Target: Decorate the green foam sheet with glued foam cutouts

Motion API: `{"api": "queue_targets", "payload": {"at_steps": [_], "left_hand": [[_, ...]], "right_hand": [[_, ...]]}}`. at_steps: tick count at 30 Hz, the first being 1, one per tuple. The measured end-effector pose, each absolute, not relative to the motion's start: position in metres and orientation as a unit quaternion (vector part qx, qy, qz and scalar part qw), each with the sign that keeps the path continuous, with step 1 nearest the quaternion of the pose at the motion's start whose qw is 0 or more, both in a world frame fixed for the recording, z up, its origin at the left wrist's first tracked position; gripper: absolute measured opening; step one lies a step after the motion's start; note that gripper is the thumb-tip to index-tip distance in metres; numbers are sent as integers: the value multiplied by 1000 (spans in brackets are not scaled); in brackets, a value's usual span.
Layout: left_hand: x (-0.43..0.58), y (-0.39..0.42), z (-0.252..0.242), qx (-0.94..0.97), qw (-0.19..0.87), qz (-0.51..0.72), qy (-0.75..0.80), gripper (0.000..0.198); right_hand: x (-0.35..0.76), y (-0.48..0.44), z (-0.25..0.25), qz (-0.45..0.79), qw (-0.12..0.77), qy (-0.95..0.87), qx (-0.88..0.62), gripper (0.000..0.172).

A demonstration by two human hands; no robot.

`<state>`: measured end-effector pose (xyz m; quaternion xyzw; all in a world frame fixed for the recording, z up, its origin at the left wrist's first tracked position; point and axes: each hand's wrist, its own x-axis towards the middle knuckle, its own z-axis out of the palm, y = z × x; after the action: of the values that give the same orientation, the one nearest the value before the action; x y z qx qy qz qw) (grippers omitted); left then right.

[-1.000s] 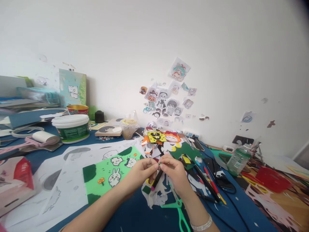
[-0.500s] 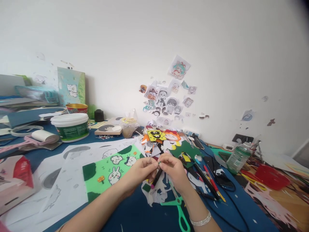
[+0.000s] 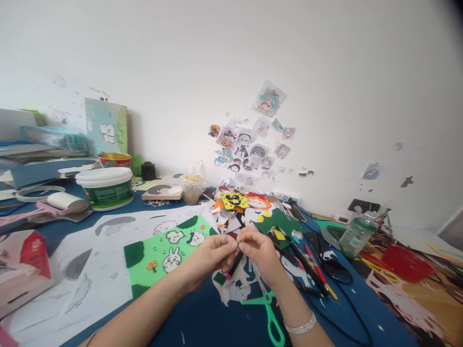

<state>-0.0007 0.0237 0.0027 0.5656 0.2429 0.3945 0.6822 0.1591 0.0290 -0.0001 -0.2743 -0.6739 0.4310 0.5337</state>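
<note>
My left hand (image 3: 217,253) and my right hand (image 3: 258,250) meet at the fingertips above the blue table. Between their pinched fingers is a tiny dark green piece (image 3: 239,243), mostly hidden. Under the hands lies a dark marker (image 3: 235,267) with a magenta end, among white paper scraps (image 3: 237,290). Green-handled scissors (image 3: 269,315) lie below my right wrist, spread apart. Left of my left hand is a bright green sheet (image 3: 154,250) bearing cartoon figures, small orange flowers and dark green patches.
White printed sheets (image 3: 97,260) cover the left side. Behind them stands a white-lidded tub (image 3: 106,190). Pens (image 3: 314,265), a black cable (image 3: 352,315), a clear bottle (image 3: 358,233) and a red container (image 3: 407,262) are at the right. Cut-outs pile up behind the hands.
</note>
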Motion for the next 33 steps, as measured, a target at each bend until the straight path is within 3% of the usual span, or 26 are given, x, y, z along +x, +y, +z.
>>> {"api": "queue_targets", "payload": {"at_steps": [7, 11, 16, 19, 21, 27, 33], "left_hand": [[2, 22, 3, 548, 700, 384, 248, 38], [-6, 24, 12, 582, 644, 382, 318, 39], [-63, 47, 33, 722, 368, 312, 496, 37], [-101, 71, 30, 722, 171, 251, 622, 34], [-116, 88, 19, 725, 97, 187, 656, 35], [-122, 115, -3, 731, 119, 125, 661, 49], [-125, 117, 5, 720, 233, 141, 639, 35]], "right_hand": [[158, 28, 0, 410, 548, -669, -289, 8], [160, 28, 3, 377, 553, -667, -327, 13], [164, 34, 9, 341, 518, -672, -405, 14], [158, 39, 14, 325, 486, -683, -439, 10], [150, 43, 16, 307, 451, -702, -457, 7], [122, 59, 14, 222, 366, -758, -493, 9], [112, 70, 7, 141, 307, -787, -516, 16]]}}
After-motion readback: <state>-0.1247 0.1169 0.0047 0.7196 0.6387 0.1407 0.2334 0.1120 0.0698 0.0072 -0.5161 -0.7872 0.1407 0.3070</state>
